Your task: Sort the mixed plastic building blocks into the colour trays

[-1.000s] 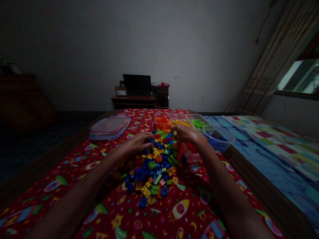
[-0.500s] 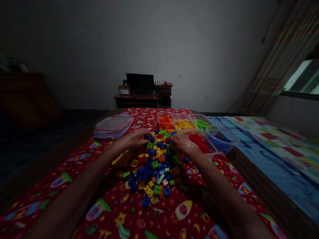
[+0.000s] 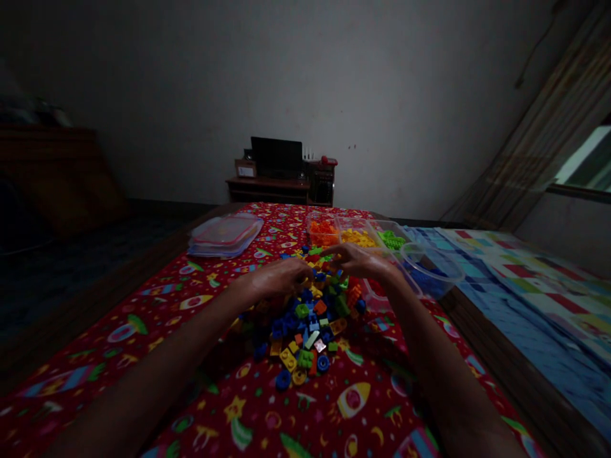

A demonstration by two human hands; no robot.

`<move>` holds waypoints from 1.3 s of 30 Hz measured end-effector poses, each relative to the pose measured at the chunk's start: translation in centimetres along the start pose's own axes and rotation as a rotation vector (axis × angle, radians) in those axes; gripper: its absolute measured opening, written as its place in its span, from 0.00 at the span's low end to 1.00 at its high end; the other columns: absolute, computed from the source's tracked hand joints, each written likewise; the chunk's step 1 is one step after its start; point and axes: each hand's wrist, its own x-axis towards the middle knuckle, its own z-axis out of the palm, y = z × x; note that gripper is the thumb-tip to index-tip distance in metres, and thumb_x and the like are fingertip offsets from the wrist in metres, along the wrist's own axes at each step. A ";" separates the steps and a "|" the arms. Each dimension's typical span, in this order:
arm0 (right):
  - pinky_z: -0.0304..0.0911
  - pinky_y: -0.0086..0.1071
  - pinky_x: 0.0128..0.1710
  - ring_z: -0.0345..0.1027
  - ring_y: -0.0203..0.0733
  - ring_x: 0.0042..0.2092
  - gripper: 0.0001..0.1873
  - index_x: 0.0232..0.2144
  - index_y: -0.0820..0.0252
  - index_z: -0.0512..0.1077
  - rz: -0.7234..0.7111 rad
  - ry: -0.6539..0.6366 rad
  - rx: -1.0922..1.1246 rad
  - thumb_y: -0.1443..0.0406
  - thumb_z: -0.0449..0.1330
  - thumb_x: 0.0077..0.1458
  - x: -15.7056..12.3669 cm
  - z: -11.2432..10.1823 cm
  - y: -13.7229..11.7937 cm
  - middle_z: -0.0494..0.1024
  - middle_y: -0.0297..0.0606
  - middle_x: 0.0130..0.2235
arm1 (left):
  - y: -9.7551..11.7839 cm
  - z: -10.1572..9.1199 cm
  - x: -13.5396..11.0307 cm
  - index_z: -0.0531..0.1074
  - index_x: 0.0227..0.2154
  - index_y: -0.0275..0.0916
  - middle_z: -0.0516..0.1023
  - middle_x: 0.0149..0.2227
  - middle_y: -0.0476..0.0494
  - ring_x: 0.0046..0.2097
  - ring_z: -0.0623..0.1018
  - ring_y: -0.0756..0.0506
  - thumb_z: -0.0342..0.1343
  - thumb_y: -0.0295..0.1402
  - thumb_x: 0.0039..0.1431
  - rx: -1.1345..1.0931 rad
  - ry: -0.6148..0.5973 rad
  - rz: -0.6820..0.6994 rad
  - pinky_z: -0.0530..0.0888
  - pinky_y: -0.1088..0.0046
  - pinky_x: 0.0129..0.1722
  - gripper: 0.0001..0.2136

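Fingers of the left hand (image 3: 282, 278) curl, those of the right hand (image 3: 359, 259) bend, any grip unclear, over multicoloured plastic bricks (image 3: 301, 311) heaped on red patterned cloth (image 3: 353, 397); hands this close could collide, scattering bricks.

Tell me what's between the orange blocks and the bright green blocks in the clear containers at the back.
Yellow blocks lie between the orange blocks and the bright green blocks, seen in the head view.
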 end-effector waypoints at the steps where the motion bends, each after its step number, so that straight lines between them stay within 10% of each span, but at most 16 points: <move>1: 0.64 0.23 0.25 0.69 0.33 0.30 0.28 0.51 0.62 0.70 -0.006 0.010 0.015 0.76 0.54 0.46 0.1 0.1 0.2 0.77 0.40 0.37 | -0.1 0.2 0.0 0.73 0.41 0.40 0.76 0.42 0.45 0.43 0.75 0.47 0.53 0.25 0.53 -0.010 0.024 0.013 0.70 0.76 0.42 0.12; 19: 0.62 0.21 0.26 0.69 0.31 0.29 0.20 0.46 0.61 0.74 0.015 0.122 -0.181 0.73 0.57 0.49 0.1 0.7 -0.7 0.78 0.39 0.36 | -1.6 2.4 0.0 0.68 0.46 0.41 0.75 0.45 0.43 0.45 0.73 0.46 0.52 0.32 0.56 0.080 0.182 0.001 0.69 0.73 0.44 0.14; 30: 0.62 0.26 0.30 0.69 0.33 0.29 0.27 0.56 0.63 0.64 -0.086 0.115 -0.142 0.70 0.57 0.51 1.2 2.3 -0.1 0.77 0.42 0.39 | -2.4 0.7 1.8 0.74 0.35 0.35 0.75 0.29 0.49 0.31 0.72 0.48 0.51 0.50 0.50 -0.557 0.249 -0.208 0.68 0.75 0.31 0.22; 39: 0.61 0.27 0.36 0.70 0.36 0.35 0.18 0.46 0.60 0.73 -0.169 0.289 -0.195 0.70 0.57 0.52 1.1 1.8 -0.7 0.78 0.38 0.34 | -2.8 1.0 1.6 0.75 0.28 0.35 0.71 0.22 0.50 0.25 0.68 0.50 0.46 0.57 0.53 -0.621 0.332 -0.305 0.64 0.77 0.24 0.27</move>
